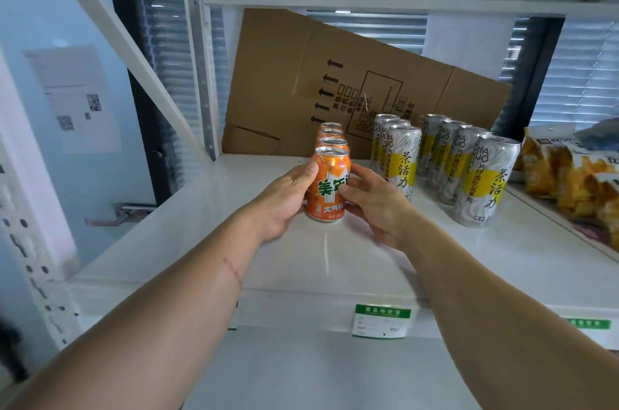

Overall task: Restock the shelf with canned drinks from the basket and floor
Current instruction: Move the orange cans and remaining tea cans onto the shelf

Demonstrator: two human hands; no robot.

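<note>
1. Placement is the step in hand: the left hand and right hand clasp a short orange aluminium can, upright on the white metal shelf, fronting a row of three.
2. Next, both hands should release and fetch another.
3. Its label reads "美年达"; the tall silver-and-yellow cans read "茶活力".

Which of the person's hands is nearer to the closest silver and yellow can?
Right. The right hand grips the front orange can on the side facing the silver and yellow can; the left hand holds the orange can's far side.
</note>
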